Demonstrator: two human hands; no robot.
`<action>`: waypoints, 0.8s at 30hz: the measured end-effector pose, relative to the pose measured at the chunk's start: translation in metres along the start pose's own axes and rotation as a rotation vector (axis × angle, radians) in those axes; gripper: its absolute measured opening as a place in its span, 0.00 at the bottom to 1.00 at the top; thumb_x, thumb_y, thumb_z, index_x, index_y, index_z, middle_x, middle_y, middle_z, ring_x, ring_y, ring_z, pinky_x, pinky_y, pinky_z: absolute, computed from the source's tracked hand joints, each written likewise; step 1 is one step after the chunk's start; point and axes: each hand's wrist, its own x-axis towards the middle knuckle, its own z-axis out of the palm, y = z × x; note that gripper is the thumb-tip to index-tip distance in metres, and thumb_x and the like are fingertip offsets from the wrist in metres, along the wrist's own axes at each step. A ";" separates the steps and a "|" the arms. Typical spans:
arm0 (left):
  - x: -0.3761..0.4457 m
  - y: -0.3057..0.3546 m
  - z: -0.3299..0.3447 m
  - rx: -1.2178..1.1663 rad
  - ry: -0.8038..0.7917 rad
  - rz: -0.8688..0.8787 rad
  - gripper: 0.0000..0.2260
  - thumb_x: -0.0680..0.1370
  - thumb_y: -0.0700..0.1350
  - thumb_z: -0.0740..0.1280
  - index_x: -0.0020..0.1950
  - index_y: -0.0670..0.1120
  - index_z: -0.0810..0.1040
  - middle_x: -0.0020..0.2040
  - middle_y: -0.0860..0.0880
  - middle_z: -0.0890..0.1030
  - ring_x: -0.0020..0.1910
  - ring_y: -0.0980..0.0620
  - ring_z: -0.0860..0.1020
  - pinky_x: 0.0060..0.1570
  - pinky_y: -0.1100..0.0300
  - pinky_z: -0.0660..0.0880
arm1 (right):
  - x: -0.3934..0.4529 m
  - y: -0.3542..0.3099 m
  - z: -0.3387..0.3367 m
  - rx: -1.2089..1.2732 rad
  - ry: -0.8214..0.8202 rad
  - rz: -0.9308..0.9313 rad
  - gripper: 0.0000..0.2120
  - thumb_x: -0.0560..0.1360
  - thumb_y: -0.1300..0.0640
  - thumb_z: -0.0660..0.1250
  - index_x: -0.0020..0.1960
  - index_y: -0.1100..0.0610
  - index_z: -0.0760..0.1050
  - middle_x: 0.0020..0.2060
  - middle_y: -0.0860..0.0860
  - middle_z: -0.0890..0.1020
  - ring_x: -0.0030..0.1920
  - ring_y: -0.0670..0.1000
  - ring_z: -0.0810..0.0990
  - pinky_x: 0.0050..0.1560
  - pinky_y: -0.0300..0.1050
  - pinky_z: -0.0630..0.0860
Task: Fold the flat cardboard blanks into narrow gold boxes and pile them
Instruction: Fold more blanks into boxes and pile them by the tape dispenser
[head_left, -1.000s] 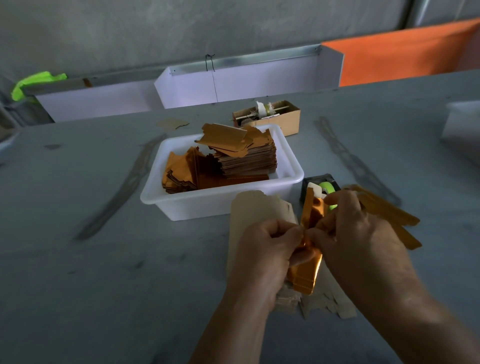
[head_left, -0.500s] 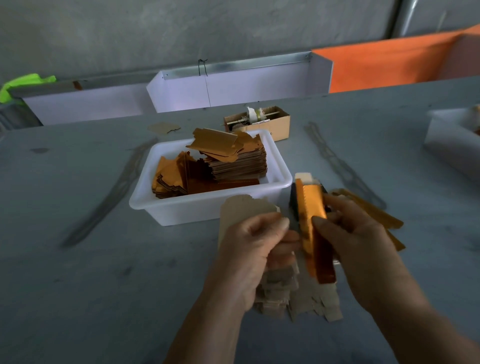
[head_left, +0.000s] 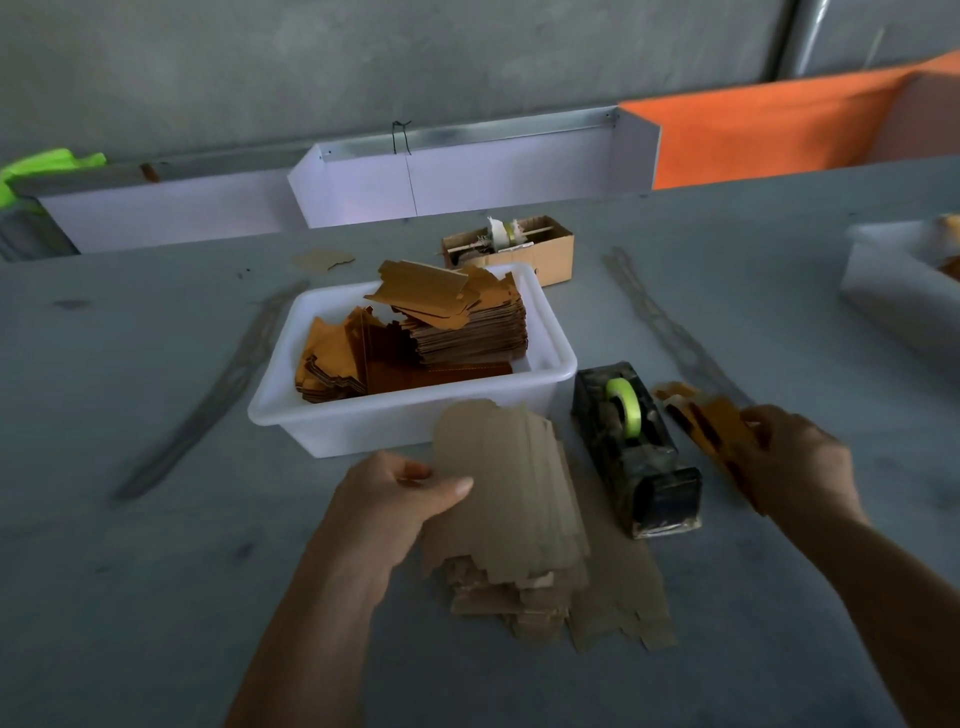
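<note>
A: Head view: where do the flat cardboard blanks (head_left: 514, 525) sit?

B: In a stack on the grey table (head_left: 156, 571), just in front of the white plastic tub (head_left: 415, 426), brown side up, long axis running from the person toward the tub. The left hand (head_left: 384, 504) pinches the top blank at its left edge, thumb on top, fingers under.

A: And the folded gold box (head_left: 711, 431)?

B: To the right of the tape dispenser (head_left: 636, 452), on a small pile of gold boxes. Its long axis runs diagonally, far end pointing up-left, near end toward the right hand (head_left: 795, 467). That hand covers the near end with curled fingers; motion blur hides how firmly it grips.

A: What's in the tub?

B: More gold-faced blanks (head_left: 467, 332), stacked at the right and leaning at the left.
</note>
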 end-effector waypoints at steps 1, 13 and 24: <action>0.003 -0.001 -0.001 -0.060 -0.034 -0.036 0.15 0.67 0.45 0.77 0.50 0.43 0.78 0.46 0.46 0.83 0.46 0.49 0.81 0.49 0.54 0.78 | 0.001 0.001 0.001 -0.043 -0.006 0.003 0.14 0.78 0.52 0.61 0.59 0.57 0.76 0.46 0.57 0.77 0.44 0.58 0.74 0.44 0.47 0.71; -0.014 0.020 -0.014 -0.199 -0.083 0.154 0.14 0.62 0.49 0.75 0.38 0.41 0.80 0.41 0.43 0.85 0.47 0.41 0.83 0.52 0.47 0.78 | -0.042 -0.031 -0.029 0.271 0.255 -0.167 0.11 0.75 0.54 0.66 0.57 0.53 0.78 0.54 0.54 0.78 0.47 0.52 0.77 0.48 0.43 0.73; -0.037 0.031 0.017 -0.430 -0.427 0.132 0.18 0.64 0.43 0.72 0.53 0.43 0.82 0.49 0.44 0.85 0.47 0.47 0.84 0.41 0.57 0.80 | -0.125 -0.094 -0.026 0.947 -0.398 -0.070 0.20 0.63 0.47 0.72 0.54 0.48 0.78 0.41 0.45 0.84 0.44 0.44 0.82 0.46 0.41 0.79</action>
